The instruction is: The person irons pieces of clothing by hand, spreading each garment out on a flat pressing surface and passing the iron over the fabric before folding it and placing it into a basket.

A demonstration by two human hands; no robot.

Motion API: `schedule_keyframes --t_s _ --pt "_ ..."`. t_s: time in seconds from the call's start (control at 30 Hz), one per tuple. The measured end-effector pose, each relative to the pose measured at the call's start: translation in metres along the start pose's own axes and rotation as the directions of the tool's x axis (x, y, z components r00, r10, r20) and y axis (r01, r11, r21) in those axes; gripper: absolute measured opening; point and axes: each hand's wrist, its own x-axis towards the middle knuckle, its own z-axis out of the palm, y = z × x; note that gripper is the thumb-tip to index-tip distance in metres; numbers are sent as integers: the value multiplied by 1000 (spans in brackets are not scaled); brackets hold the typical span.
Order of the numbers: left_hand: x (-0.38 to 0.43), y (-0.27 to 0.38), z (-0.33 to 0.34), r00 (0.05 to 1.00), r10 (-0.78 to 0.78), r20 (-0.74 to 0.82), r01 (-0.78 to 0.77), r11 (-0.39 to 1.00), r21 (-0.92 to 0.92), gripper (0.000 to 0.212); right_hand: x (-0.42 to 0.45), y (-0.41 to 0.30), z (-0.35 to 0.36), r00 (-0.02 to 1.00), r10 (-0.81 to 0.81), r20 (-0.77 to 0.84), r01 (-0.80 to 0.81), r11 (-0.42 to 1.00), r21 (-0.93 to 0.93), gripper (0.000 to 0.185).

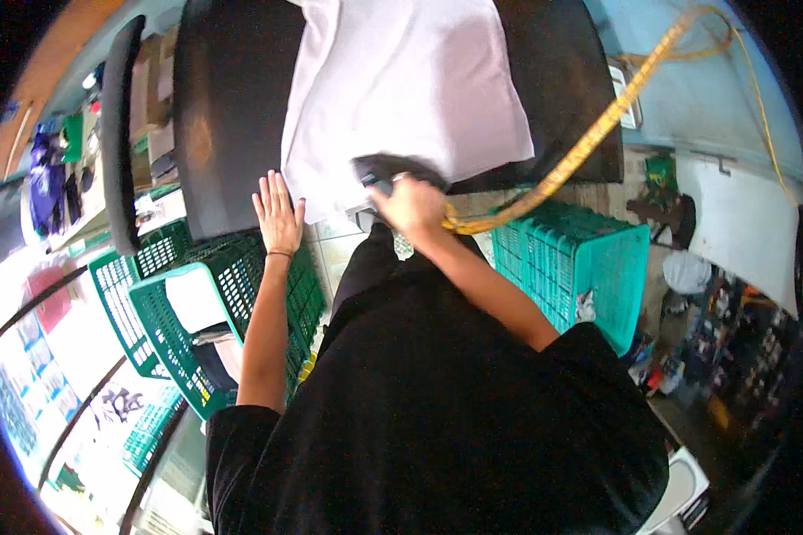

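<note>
A white cloth (381, 100), perhaps a garment, is spread over a dark padded ironing table (231, 100) in front of me. My right hand (415, 204) grips the handle of a dark iron (401, 164), which rests on the cloth's near end and is blurred. From behind that hand a yellow patterned hose (585, 144) rises to the upper right. My left hand (280, 214) lies flat by the cloth's left near corner, at the table's edge. Its fingers point away from me and nothing is in them.
Green plastic crates (174, 334) stand to my left, one with folded cloth inside. Another green crate (575, 267) is on the floor at right. A narrow dark padded board (122, 134) stands beyond the table's left side. Light floor tiles (334, 251) show beneath the near edge.
</note>
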Motion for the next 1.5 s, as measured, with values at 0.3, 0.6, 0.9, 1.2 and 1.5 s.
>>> schedule_keyframes --t_s 0.3,0.6,0.9,1.2,1.5 --pt "-4 45 -10 847 -414 -334 318 897 -306 43 93 240 -130 827 473 -302 -450 881 148 88" --pt "8 79 16 681 -732 -21 521 504 -689 17 171 392 -167 683 336 -649 -455 890 -18 69" --pt "-20 64 3 629 -769 116 312 113 -943 20 90 237 -57 954 256 -158 -228 958 175 26" --pt "-24 62 -24 646 -683 341 526 75 -847 18 102 272 -43 963 254 -87 -161 806 569 19" --pt "-24 62 -28 644 -623 443 471 -133 -872 12 91 278 -52 931 365 14 -249 607 755 39"
